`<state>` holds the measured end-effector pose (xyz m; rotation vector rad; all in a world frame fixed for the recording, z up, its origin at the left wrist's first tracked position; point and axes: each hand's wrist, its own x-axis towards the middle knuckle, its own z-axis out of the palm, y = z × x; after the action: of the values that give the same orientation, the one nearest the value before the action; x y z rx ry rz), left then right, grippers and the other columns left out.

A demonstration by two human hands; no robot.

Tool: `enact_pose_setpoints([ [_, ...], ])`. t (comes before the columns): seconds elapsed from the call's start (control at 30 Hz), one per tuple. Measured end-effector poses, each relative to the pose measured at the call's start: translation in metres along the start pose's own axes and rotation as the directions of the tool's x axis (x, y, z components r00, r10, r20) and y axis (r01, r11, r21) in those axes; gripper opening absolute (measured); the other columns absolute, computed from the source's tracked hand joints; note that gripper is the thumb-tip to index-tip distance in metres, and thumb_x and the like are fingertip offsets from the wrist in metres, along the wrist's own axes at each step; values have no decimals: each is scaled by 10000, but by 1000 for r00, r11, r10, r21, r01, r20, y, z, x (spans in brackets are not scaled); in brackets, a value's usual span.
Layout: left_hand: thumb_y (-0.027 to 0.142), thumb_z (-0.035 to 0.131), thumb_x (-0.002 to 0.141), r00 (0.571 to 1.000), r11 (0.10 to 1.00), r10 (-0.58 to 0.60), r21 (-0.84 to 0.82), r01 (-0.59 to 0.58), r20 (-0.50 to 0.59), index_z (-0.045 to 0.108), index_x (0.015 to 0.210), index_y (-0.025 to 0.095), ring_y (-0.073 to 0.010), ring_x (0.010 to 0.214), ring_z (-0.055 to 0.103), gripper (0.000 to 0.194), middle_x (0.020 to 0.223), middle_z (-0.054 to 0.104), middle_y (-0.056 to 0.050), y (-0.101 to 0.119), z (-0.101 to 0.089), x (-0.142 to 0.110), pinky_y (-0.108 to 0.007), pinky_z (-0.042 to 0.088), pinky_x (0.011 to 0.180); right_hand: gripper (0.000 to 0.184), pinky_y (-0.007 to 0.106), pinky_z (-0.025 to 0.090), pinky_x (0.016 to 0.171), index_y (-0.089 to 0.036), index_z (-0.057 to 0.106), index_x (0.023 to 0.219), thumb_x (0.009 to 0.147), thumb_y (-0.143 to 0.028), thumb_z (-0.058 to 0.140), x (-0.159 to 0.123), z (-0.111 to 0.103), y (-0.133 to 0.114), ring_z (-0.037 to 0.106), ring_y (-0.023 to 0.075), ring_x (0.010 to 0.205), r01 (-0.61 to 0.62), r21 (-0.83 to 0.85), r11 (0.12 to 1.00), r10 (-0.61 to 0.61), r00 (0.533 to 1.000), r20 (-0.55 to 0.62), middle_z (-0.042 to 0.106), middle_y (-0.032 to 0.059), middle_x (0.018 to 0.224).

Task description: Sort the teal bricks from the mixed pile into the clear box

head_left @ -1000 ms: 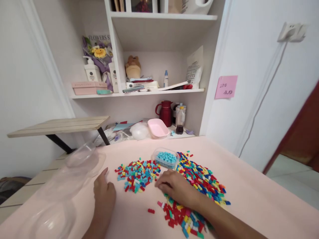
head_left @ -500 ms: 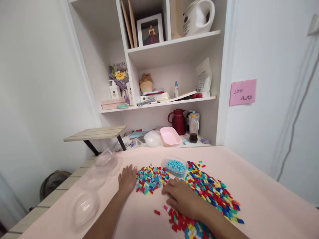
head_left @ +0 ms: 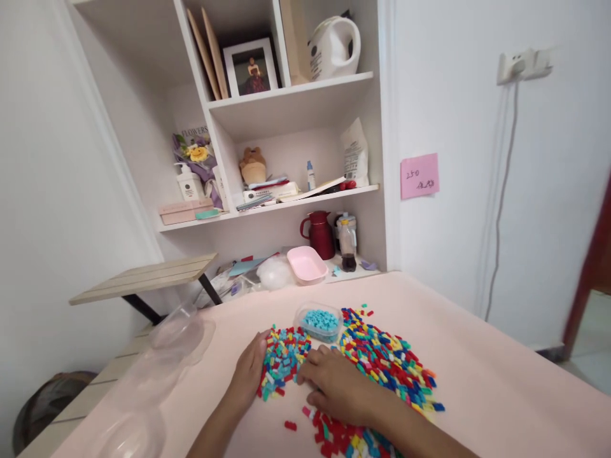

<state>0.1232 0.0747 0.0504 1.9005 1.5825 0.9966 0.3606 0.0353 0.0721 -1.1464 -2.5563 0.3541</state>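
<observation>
My left hand (head_left: 251,364) rests on its edge along the left side of a small pile of mixed toy building bricks (head_left: 282,359), its fingers stretched out and touching the bricks. At that pile's right side is my right hand (head_left: 331,381), fingers bent and thumb apart, with nothing visible in its grasp; the fingertips' undersides are hidden. Just beyond it stands a clear plastic tub (head_left: 341,327) holding light blue bricks (head_left: 319,320). A larger multicoloured brick pile (head_left: 386,359) spreads to the right. Mostly red bricks (head_left: 334,432) lie beneath my right forearm.
Clear plastic containers (head_left: 179,334) stand along the left of the pink tabletop (head_left: 477,388). A single red brick (head_left: 290,425) lies near the front. At the back are a pink basin (head_left: 308,266), a red jug (head_left: 321,235) and a bottle of dark liquid (head_left: 348,248).
The camera view has swung to the right. My left hand has turned from palm-down onto its edge, against the small pile. My right hand stays beside that pile.
</observation>
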Motion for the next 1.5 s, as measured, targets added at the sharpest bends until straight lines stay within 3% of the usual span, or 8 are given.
enact_pose_setpoints([
  [0.13,612,288,927,998,997,66,-50,-67,-14,538,1360,212,-202,1448,318,640,1509,458,-61,3,2,-8,-443,177,1221,298,397,387,940,-257,665,1119,829,-292,607,-1,-4,-1,557,283,1076,-6,-20,1000,6,1000,5,642,77,1121],
  [0.33,528,333,952,968,978,206,-8,-209,-143,603,1287,279,-202,1453,307,497,1504,464,-27,2,-12,-6,-472,212,1214,257,293,427,899,-265,721,1065,865,-251,560,0,-11,13,625,218,1027,34,138,990,-34,999,-3,714,39,1068],
  [0.53,544,335,937,934,989,146,61,-133,-327,631,1243,245,-228,1437,341,521,1479,489,-69,-32,-24,5,-481,221,1208,320,271,437,867,-238,736,1017,872,-155,464,6,-9,21,646,205,993,-257,124,958,274,950,-148,718,50,1084],
  [0.7,537,317,929,970,991,86,120,-60,-227,609,1279,210,-235,1409,392,562,1456,518,-86,-45,-14,8,-478,260,1195,264,285,430,869,-194,703,976,887,-162,457,7,-5,18,609,222,1014,-287,12,958,285,946,-155,689,92,1074],
  [0.9,502,322,935,990,970,127,216,-109,-70,561,1337,251,-227,1314,511,530,1395,584,-55,-38,-8,5,-478,354,1147,234,385,412,944,-177,684,1007,918,-295,503,8,-3,9,562,282,1084,-277,-38,960,270,954,-130,664,121,1148],
  [1.0,459,349,933,988,951,148,280,-130,-42,570,1325,273,-226,1300,524,487,1375,602,-42,-39,-6,4,-492,346,1144,320,427,371,1021,-194,666,1144,953,-362,472,7,2,4,515,290,1176,-224,10,975,223,968,-116,631,112,1257],
  [1.27,460,323,939,992,932,124,343,-121,13,552,1340,248,-224,1333,485,509,1415,565,-59,-32,-6,3,-481,323,1152,486,376,356,1080,-269,530,1381,905,-184,477,2,5,-2,502,236,1256,-16,129,992,29,994,-102,555,48,1403],
  [1.5,470,299,942,991,940,135,317,-125,-9,585,1291,231,-223,1280,528,510,1355,612,-60,-28,-6,4,-456,370,1119,287,297,446,933,-236,700,1116,894,-187,525,0,-11,2,628,202,1042,-123,144,982,138,985,-106,701,48,1129],
])
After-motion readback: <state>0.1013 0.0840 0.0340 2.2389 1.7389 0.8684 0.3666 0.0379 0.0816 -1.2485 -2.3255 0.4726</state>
